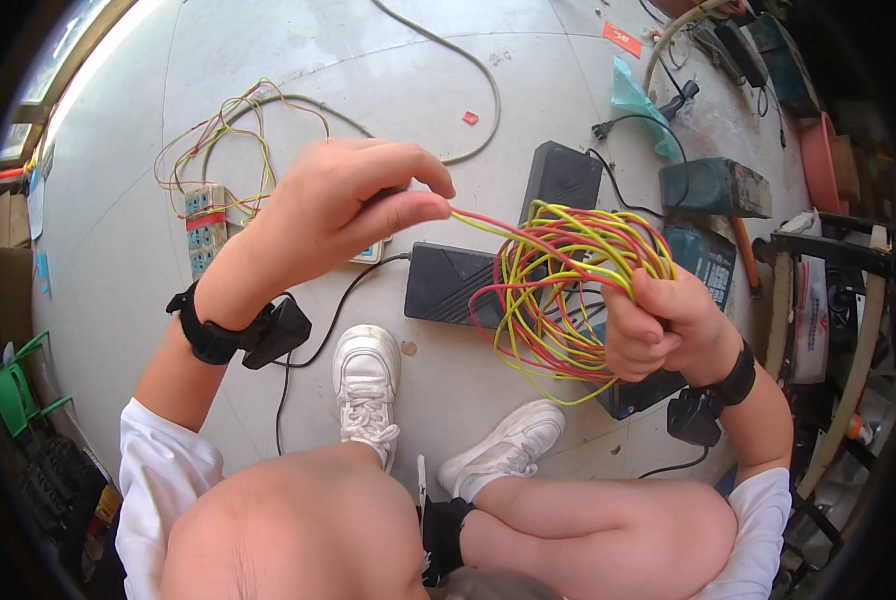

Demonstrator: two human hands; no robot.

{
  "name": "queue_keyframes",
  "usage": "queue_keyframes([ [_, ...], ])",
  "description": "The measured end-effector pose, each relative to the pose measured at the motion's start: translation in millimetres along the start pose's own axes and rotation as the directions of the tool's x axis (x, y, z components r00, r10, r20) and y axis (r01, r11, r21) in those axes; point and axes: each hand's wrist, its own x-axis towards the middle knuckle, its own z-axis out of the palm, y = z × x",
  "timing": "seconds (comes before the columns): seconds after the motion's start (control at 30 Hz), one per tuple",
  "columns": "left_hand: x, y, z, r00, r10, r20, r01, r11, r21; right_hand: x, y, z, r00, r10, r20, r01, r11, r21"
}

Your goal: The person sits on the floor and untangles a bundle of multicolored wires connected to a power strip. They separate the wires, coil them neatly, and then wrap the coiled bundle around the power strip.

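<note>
The red-and-yellow wire coil (593, 235) spreads leftward from the right grip (668, 322) clenched around it, while the left grip (338, 195) pinches its strand (490, 222), apparently for holding it straight between both.

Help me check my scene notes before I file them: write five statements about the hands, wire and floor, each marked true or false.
1. The right hand grips a coil of red and yellow wire. True.
2. The left hand is empty. False: it pinches a strand leading to the coil.
3. A socket strip has a red band. True.
4. The shoes are black. False: they are white.
5. A small red scrap lies on the floor. True.
</note>
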Motion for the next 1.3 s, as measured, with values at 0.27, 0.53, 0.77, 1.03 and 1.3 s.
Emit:
queue_keyframes([
  [0.27,-29.5,-25.5,-0.3,0.987,-0.161,0.013,0.162,0.985,-0.059,-49.5,-29.6,-9.4,0.771,-0.572,-0.279,0.628,0.757,0.181],
  [0.53,-35.1,-7.4,27.4,0.837,-0.494,0.236,0.545,0.797,-0.263,-57.0,-67.5,-15.3,0.596,-0.679,-0.429,0.801,0.54,0.257],
  [0.77,-21.1,46.0,32.7,0.896,0.035,0.442,-0.17,0.948,0.27,-38.5,-56.7,-34.5,0.398,-0.839,-0.372,0.825,0.504,-0.254],
  [1.03,8.1,73.0,32.0,0.886,0.197,0.42,-0.25,0.966,0.074,42.3,17.2,8.1,0.809,-0.473,-0.35,0.209,0.787,-0.58],
  [1.3,4.3,64.6,35.7,0.984,0.175,0.033,-0.176,0.984,0.034,60.1,18.5,19.1,0.937,-0.11,-0.33,0.069,0.989,-0.134],
])
